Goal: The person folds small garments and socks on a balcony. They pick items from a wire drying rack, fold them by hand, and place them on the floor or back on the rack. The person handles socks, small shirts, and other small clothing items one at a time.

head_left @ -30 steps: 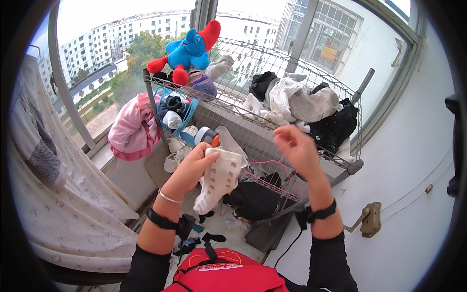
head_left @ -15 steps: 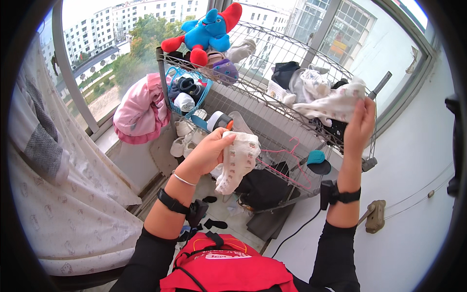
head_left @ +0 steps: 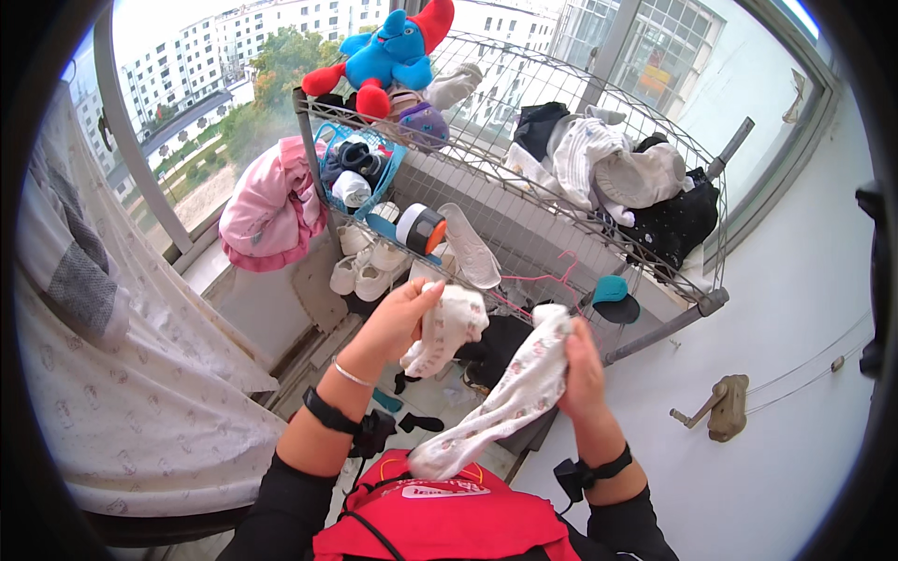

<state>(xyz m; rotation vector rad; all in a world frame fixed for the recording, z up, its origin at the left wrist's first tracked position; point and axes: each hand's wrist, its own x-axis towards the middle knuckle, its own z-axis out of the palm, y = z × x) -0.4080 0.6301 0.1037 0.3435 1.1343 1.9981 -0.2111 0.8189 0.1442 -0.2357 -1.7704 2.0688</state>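
My left hand (head_left: 409,313) pinches a white patterned sock (head_left: 451,329), which hangs folded over in front of the wire rack. To its right, my right hand (head_left: 584,369) grips a second white sock (head_left: 510,397) with a similar small pattern. That one stretches down and left from my fingers, its lower end over the red apron (head_left: 440,514). The two socks are close together but held apart. My right fingertips are partly hidden by the sock. More white socks (head_left: 599,159) and a black speckled cloth (head_left: 678,220) lie heaped on the rack's upper shelf.
The wire rack (head_left: 496,168) stands before the window, with a stuffed toy (head_left: 388,61) on its left end. A blue basket (head_left: 386,182) of rolled socks, a pink garment (head_left: 271,210) and white shoes (head_left: 360,266) are at left. Dark socks (head_left: 421,423) lie on the floor.
My right hand has come down and left from the shelf's heap with a white sock, beside the one in my left hand. The left hand has shifted slightly left and down.
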